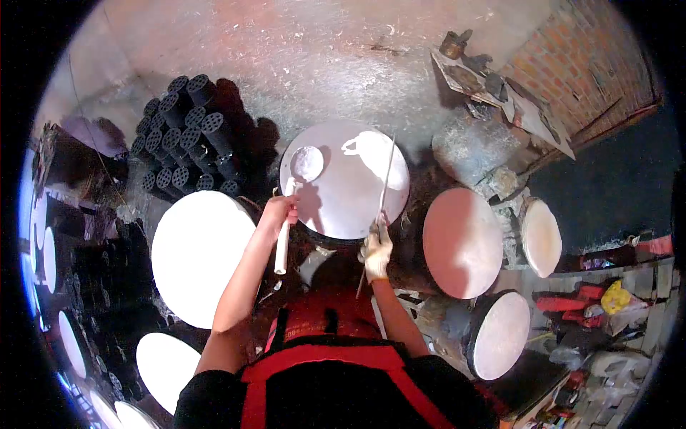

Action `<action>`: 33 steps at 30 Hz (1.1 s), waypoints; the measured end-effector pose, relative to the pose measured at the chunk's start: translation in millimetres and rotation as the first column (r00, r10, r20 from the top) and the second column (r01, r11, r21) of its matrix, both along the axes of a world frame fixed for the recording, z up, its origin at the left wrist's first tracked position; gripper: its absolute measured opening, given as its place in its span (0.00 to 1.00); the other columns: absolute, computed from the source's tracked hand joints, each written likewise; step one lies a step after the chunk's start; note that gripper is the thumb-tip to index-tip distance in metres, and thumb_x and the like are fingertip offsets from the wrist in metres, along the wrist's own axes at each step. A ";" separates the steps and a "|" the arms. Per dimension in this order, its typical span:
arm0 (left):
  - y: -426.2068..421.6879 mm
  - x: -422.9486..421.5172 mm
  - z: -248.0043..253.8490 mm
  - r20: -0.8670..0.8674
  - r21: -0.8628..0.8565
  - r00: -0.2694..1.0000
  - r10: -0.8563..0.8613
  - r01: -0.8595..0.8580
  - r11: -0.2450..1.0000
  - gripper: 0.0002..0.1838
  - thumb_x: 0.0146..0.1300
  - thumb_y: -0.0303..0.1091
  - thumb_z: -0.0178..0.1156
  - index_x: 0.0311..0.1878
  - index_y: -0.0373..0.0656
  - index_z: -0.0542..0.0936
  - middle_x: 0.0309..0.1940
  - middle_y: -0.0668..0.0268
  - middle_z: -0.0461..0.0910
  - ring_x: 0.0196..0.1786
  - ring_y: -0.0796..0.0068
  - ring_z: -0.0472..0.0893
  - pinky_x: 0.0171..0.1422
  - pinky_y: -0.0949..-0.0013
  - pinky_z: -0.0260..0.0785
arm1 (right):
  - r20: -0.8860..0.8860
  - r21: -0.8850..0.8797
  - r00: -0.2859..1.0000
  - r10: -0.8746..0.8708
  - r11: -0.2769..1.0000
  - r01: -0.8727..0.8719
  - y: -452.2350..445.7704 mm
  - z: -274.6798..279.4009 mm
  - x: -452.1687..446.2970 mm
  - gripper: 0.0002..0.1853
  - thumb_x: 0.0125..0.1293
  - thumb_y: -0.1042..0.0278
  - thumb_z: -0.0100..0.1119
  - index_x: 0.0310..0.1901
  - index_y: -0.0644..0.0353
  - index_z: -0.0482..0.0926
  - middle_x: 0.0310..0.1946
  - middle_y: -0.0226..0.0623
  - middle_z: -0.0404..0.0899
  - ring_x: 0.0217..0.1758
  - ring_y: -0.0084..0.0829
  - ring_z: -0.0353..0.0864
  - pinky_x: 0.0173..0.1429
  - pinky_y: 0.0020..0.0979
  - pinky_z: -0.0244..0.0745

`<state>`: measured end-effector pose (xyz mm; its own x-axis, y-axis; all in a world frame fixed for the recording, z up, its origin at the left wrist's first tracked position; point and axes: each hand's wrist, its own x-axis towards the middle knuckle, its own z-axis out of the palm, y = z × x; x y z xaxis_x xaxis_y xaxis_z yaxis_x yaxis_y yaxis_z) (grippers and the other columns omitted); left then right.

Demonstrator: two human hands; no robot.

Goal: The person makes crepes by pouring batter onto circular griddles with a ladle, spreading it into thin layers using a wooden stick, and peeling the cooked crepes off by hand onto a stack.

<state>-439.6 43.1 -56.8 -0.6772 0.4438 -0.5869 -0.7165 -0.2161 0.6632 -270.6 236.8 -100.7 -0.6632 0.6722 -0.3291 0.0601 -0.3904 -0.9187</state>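
Observation:
A round grey griddle plate (336,214) lies in front of me. My left hand (279,212) is closed around the thick pale handle of a ladle (308,163), whose round, whitish bowl is over the plate's left side. In my right hand (376,252), which wears a white glove, is a long thin stick (390,168). It slants up across the plate's right side, and its lower end sticks out below the hand. Behind the stick is a bright white shape (379,154) with a loop at its left; glare hides what it is.
Black coal briquettes with holes (182,132) are stacked at the left against the wall. More round plates stand around me, a large white one (204,257) at left and a pinkish one (463,243) at right. A leaning board (532,121) stands by the brick wall (582,68).

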 end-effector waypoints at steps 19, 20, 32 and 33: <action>-40.7 171.9 52.2 0.181 0.027 0.885 0.429 -0.440 0.897 0.08 0.65 0.36 0.54 0.35 0.43 0.69 0.16 0.77 0.62 0.13 0.89 0.57 0.12 0.82 0.48 | -0.006 0.509 0.942 0.335 0.812 -0.285 112.0 -63.3 -36.9 0.16 0.66 0.66 0.52 0.56 0.46 0.75 0.25 0.21 0.74 0.15 0.15 0.61 0.16 0.19 0.55; -39.4 177.2 49.1 0.218 0.022 0.863 0.456 -0.471 0.882 0.08 0.65 0.36 0.54 0.35 0.43 0.69 0.16 0.77 0.62 0.13 0.89 0.57 0.12 0.83 0.49 | 0.042 0.530 0.910 0.413 0.763 -0.370 109.2 -65.8 -43.8 0.19 0.65 0.70 0.52 0.58 0.46 0.74 0.26 0.19 0.73 0.16 0.14 0.61 0.17 0.17 0.55; -7.1 233.6 33.4 0.163 -0.133 0.756 0.634 -0.619 0.774 0.04 0.64 0.28 0.51 0.41 0.39 0.71 0.28 0.66 0.76 0.19 0.85 0.64 0.16 0.83 0.54 | 0.068 0.053 0.906 0.419 0.905 -0.422 185.9 -1.2 -64.3 0.23 0.57 0.80 0.56 0.57 0.56 0.74 0.34 0.27 0.77 0.19 0.12 0.62 0.20 0.15 0.57; -1.2 236.2 38.4 0.138 -0.142 0.760 0.635 -0.619 0.772 0.05 0.64 0.27 0.50 0.41 0.38 0.71 0.29 0.66 0.76 0.20 0.85 0.65 0.16 0.84 0.55 | 0.097 0.080 0.843 0.529 0.840 -0.536 182.4 0.3 -71.3 0.22 0.58 0.79 0.56 0.57 0.56 0.74 0.34 0.26 0.77 0.19 0.12 0.61 0.19 0.15 0.57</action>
